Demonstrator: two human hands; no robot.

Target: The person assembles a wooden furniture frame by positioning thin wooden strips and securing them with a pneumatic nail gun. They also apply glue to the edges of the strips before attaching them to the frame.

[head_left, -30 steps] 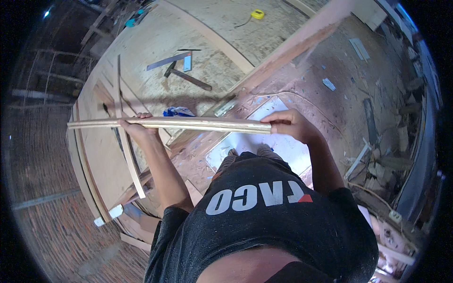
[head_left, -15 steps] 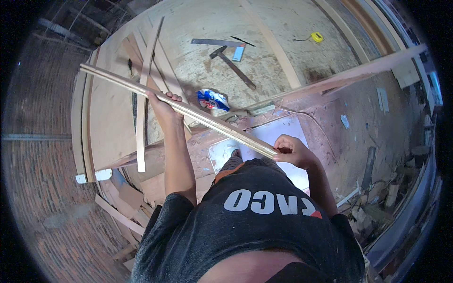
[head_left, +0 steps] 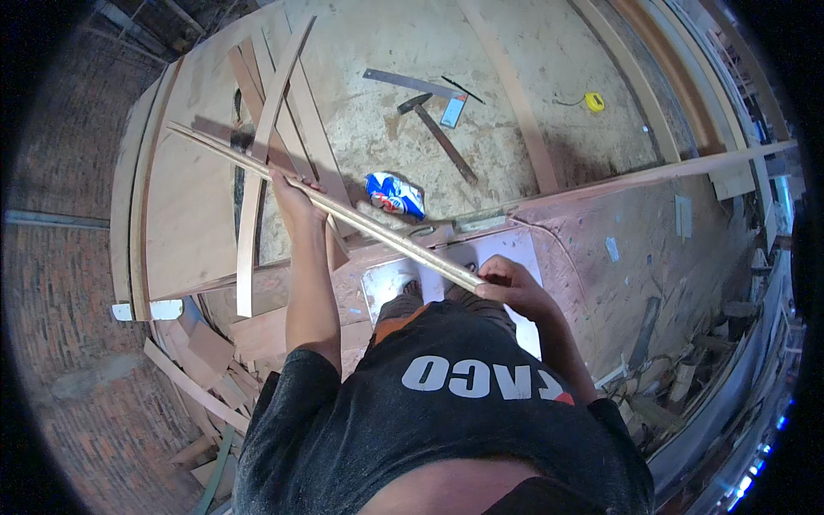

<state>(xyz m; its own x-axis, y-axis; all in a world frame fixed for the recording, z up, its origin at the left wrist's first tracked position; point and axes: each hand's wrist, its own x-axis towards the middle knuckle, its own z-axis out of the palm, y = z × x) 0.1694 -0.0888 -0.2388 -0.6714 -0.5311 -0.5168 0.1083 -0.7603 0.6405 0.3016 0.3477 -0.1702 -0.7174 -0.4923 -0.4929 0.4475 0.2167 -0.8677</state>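
Observation:
Slanting across my front is a bundle of thin wooden strips, its far end up at the left and its near end close to my waist. My left hand is closed round it near the middle. My right hand pinches the near end with curled fingers. Under the far part of the bundle, several flat wooden strips lie crossed on the workbench. Just beyond the bundle sits a crumpled blue and white plastic packet.
On the bench lie a hammer, a try square with a blue handle, a dark pencil-like stick and a yellow tape measure. A long board runs along its near edge. Wood offcuts are heaped at lower left beside a brick wall.
The bundle and both hands have shifted slightly left and down in view. At the far end the strips now show a small gap between them. My grip stays on both ends held.

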